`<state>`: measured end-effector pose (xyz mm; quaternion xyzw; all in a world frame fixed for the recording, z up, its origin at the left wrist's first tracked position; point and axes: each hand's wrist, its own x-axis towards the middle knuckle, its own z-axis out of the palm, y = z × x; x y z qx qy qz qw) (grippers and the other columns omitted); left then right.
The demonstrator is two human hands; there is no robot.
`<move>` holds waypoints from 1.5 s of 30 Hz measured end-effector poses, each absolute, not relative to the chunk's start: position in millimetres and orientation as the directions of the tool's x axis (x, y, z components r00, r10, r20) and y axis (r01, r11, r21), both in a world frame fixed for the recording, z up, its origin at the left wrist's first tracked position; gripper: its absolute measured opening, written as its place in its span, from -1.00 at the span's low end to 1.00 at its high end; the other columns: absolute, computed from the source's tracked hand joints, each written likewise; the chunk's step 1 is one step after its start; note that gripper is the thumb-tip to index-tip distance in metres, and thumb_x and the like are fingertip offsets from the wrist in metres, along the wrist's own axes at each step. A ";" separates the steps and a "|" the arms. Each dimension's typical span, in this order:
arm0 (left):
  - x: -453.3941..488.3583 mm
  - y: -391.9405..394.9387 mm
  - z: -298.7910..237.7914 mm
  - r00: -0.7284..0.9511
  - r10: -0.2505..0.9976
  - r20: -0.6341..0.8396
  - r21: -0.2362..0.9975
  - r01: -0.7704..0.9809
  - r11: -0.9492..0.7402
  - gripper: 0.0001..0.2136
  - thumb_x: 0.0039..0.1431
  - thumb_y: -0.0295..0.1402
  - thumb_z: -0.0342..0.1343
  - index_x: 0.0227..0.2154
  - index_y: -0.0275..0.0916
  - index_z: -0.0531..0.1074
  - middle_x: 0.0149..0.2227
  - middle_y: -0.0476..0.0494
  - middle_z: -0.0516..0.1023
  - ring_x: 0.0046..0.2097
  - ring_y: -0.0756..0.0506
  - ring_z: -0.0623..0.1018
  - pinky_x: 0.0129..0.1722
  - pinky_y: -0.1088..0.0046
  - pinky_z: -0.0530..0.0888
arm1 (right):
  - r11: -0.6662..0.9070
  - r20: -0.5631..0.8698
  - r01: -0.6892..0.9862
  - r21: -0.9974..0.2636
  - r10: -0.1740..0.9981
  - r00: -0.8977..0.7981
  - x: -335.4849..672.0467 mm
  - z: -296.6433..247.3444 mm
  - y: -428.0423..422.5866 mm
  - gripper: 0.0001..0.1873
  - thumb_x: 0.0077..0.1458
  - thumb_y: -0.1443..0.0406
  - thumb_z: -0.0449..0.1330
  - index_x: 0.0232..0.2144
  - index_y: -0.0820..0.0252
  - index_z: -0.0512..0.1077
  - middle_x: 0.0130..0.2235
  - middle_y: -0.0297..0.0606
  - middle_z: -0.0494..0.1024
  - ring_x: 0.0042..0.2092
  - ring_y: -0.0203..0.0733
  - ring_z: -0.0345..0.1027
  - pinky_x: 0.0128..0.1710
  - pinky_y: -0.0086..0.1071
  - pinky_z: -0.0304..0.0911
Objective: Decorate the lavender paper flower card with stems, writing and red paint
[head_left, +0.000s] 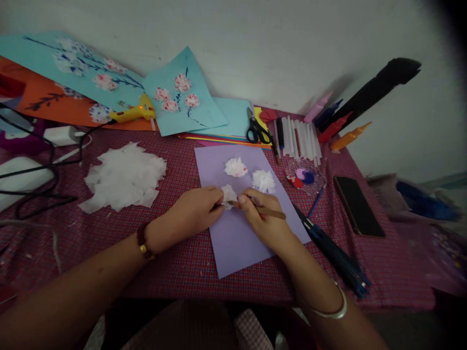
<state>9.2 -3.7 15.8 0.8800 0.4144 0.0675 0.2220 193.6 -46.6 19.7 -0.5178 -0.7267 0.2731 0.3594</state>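
Observation:
A purple sheet of paper (248, 248) lies in front of me with three white ruffled tissue-paper flowers on it. One flower (235, 167) at the top has small red marks, and another flower (263, 181) sits to its right. Between my hands is the third flower (228, 193), partly hidden by my fingers. My left hand (199, 206) is closed in a pinch at its left edge; what the fingertips hold is hidden. My right hand (264, 214) grips a flat brown stick (272, 212), its tip at the lower right of that flower.
Left lies a pile of white tissue pieces (126, 175), behind it a yellow glue gun (136, 113). Finished flower cards (204, 109) lean on the wall. Scissors (257, 129), glue sticks (299, 138), a paint palette (304, 176), a phone (359, 206) and a dark blue-handled tool (335, 253) lie right.

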 end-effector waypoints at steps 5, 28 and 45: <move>7.0 -4.1 11.6 0.670 0.741 -0.053 0.433 0.684 -0.587 -0.87 0.21 -0.38 -0.03 -0.45 -0.22 0.25 -0.44 -0.01 0.33 -0.43 -0.02 0.30 -0.42 0.41 0.15 | 0.321 0.238 0.528 -0.786 0.946 -0.221 194.7 20.2 -46.7 -0.66 0.28 0.19 -0.01 -0.53 0.17 0.28 -0.57 -0.42 0.28 -0.51 -0.38 0.18 -0.48 -0.45 0.05; 6.9 -0.2 8.9 0.674 0.737 -0.040 0.449 0.671 -0.590 -0.82 0.21 -0.35 -0.03 -0.50 -0.20 0.19 -0.51 0.03 0.26 -0.48 -0.01 0.26 -0.44 0.43 0.11 | 0.373 0.273 0.517 -0.771 0.926 -0.261 194.9 22.3 -49.4 -0.72 0.27 0.24 0.02 -0.50 0.15 0.26 -0.55 -0.45 0.27 -0.49 -0.39 0.17 -0.44 -0.44 0.03; 7.2 -5.0 17.3 0.689 0.722 -0.063 0.332 0.697 -0.636 -0.87 0.25 -0.38 -0.06 -0.39 -0.24 0.33 -0.39 -0.07 0.46 -0.37 -0.06 0.44 -0.40 0.41 0.26 | 0.324 0.233 0.586 -0.743 0.946 -0.226 194.9 22.9 -49.5 -0.68 0.26 0.22 0.02 -0.54 0.16 0.29 -0.59 -0.46 0.21 -0.55 -0.39 0.10 -0.51 -0.44 -0.01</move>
